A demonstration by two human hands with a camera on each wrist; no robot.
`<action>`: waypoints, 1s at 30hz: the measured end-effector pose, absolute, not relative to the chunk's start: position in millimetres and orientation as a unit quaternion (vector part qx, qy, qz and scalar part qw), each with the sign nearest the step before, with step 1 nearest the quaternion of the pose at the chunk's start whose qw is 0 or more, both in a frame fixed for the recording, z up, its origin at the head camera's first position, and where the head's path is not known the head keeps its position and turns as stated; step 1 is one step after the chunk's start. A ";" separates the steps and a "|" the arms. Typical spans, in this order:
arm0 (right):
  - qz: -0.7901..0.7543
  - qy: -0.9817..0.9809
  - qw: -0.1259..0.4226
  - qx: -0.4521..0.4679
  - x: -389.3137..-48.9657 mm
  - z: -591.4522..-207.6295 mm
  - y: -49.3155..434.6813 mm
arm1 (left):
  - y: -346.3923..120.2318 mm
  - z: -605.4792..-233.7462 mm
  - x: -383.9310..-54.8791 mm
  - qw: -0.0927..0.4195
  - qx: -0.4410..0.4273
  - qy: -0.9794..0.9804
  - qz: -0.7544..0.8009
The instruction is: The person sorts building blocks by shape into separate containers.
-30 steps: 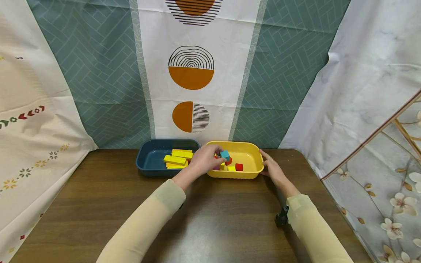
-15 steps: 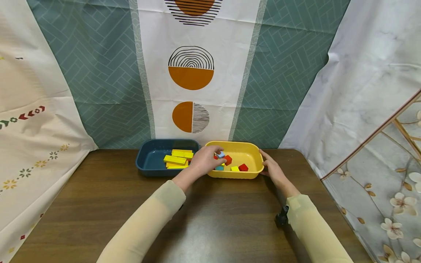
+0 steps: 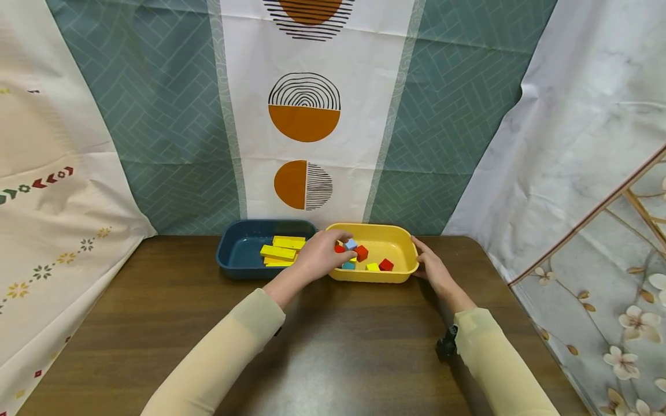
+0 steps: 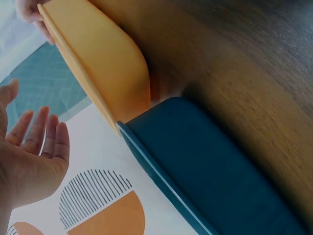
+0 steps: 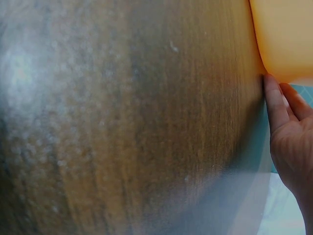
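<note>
My left hand (image 3: 321,253) hovers over the left end of a yellow plastic tray (image 3: 372,277), thumb and fingers apart with nothing between them. Inside lie small cubes: a teal cube (image 3: 348,266) below the thumb, a light blue cube (image 3: 351,244), red cubes (image 3: 386,264) and a yellow cube (image 3: 373,267). The left hand covers that end of the tray. In the left wrist view the same hand (image 4: 34,166) shows loosely bent, holding nothing. My right hand (image 5: 291,142) touches the outside of the tray's right end with extended fingers.
A dark blue tray (image 3: 239,270) stands directly left of the yellow one, with several long yellow blocks (image 3: 278,252) inside. Both trays sit at the back of a brown wooden table (image 3: 354,358), against a patterned cloth backdrop (image 3: 432,144).
The teal cube, held by my left hand one second ago, was let go and now lies in the yellow tray. Cubes there shifted slightly. The right hand stays put.
</note>
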State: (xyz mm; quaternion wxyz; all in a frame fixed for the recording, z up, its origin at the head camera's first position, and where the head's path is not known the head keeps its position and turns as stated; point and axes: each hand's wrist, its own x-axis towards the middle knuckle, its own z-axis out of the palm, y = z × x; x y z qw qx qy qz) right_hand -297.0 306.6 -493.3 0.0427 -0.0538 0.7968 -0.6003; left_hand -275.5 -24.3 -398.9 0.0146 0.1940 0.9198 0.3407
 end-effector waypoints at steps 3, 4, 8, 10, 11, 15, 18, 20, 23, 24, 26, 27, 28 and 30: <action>-0.598 0.798 0.048 -0.052 -297.8 -492.6 307.3 | -28.0 -396.7 -270.9 0.011 0.194 0.918 0.346; -0.598 0.798 0.050 -0.049 -298.1 -492.0 307.1 | -29.5 -396.1 -269.5 0.007 0.197 0.918 0.345; -0.610 0.790 0.053 -0.045 -300.0 -488.8 305.9 | -36.0 -392.7 -263.1 -0.014 0.206 0.914 0.348; -0.620 0.782 0.054 -0.042 -300.0 -487.4 305.3 | -39.1 -391.5 -259.4 -0.021 0.209 0.914 0.346; -0.623 0.779 0.056 -0.044 -299.8 -487.0 305.2 | -40.7 -391.1 -257.4 -0.023 0.209 0.914 0.346; -0.612 0.788 0.057 -0.042 -297.8 -485.7 305.1 | -47.8 -390.5 -251.0 -0.027 0.213 0.916 0.340; -0.600 0.797 0.048 -0.043 -298.2 -486.4 304.3 | -56.0 -390.6 -246.7 -0.039 0.219 0.918 0.329; -0.600 0.798 0.040 -0.046 -299.6 -487.6 304.9 | -62.2 -390.8 -244.2 -0.046 0.222 0.921 0.316; -0.609 0.790 0.047 -0.049 -295.1 -479.6 302.7 | -72.0 -391.9 -239.6 -0.054 0.223 0.931 0.285; -0.610 0.789 0.051 -0.048 -292.2 -475.4 301.3 | -75.6 -392.8 -237.9 -0.057 0.225 0.933 0.274; -0.614 0.786 0.060 -0.044 -285.8 -466.5 297.8 | -82.4 -395.1 -234.6 -0.063 0.224 0.938 0.255; -0.616 0.784 0.063 -0.042 -282.4 -461.8 295.6 | -86.0 -396.3 -232.9 -0.067 0.225 0.940 0.247; -0.614 0.786 0.064 -0.040 -279.0 -457.7 293.3 | -89.4 -397.3 -231.2 -0.069 0.224 0.942 0.240; -0.610 0.789 0.064 -0.036 -277.6 -458.2 292.2 | -96.0 -399.3 -228.0 -0.069 0.219 0.946 0.230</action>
